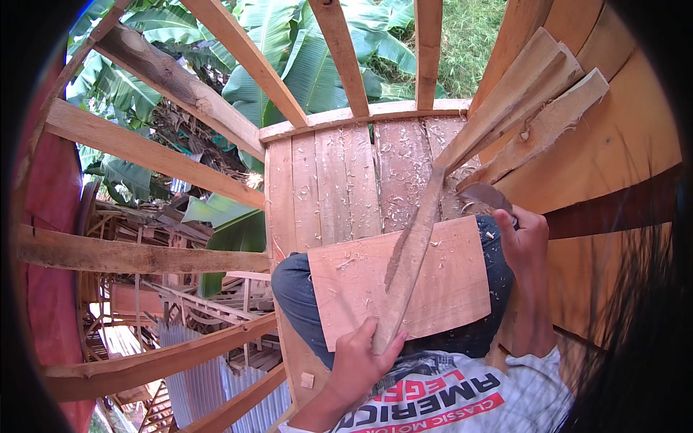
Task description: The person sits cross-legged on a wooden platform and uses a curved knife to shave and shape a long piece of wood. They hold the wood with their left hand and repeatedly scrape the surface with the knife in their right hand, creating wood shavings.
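My left hand [361, 364] is closed around the near end of a long, narrow wooden strip [417, 263]. The strip slants up and away to the right, over a flat board [451, 289] lying across my lap. Its left edge looks rough and darker. My right hand [525, 242], to the right of the board, grips a knife [485, 193] with a broad, curved dark blade. The blade points left, near the strip's far end but apart from it. The knife's handle is mostly hidden in my fingers. Pale shavings lie on the board.
Wooden planks [332, 180] scattered with shavings form the floor ahead. More rough strips [541, 123] lean at the right, beside smooth wooden panels [613, 180]. Wooden railing bars [144, 252] enclose the left and far sides. A small wood block [307, 379] lies left of me.
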`<state>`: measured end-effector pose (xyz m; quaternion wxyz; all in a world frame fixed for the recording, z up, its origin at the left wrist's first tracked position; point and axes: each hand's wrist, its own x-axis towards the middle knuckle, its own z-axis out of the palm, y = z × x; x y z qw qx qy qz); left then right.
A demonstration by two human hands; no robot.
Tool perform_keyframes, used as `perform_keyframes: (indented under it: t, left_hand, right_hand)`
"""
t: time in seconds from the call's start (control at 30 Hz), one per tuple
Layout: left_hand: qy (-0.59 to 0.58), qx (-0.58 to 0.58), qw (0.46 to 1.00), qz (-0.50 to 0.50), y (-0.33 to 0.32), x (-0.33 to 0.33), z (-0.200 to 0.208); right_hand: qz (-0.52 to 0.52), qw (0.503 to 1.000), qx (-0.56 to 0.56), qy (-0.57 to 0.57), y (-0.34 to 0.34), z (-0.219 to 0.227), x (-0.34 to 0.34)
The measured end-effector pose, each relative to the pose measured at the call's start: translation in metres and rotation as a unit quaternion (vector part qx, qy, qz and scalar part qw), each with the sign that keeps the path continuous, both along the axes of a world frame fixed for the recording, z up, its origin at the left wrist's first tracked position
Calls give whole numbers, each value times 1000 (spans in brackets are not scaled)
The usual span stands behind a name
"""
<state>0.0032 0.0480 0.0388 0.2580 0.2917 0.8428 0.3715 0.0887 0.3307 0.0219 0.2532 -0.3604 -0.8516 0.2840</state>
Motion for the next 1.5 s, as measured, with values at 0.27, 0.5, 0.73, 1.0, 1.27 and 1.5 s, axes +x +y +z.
perform_keyframes:
  t: [0.27, 0.5, 0.73, 1.0, 1.27, 1.5]
  left_hand:
    - [75, 42, 996, -13, 12, -9, 3]
    - [53, 24, 998, -3, 15, 0, 13]
    - [56, 1, 998, 10, 8, -4, 12]
    - [15, -12, 998, 61, -17, -2, -3]
    - [64, 16, 997, 38, 0, -20, 18]
    - [54, 32, 997, 37, -6, -14, 9]
  right_hand:
    - [214, 972, 71, -71, -75, -13, 1]
    - [177, 974, 139, -38, -64, -16, -3]
    - [181, 970, 160, -30, -60, -13, -15]
    - [1, 999, 48, -6, 4, 12, -21]
    - [229, 970, 81, -29, -73, -7, -32]
    - [191, 971, 145, -25, -65, -17, -36]
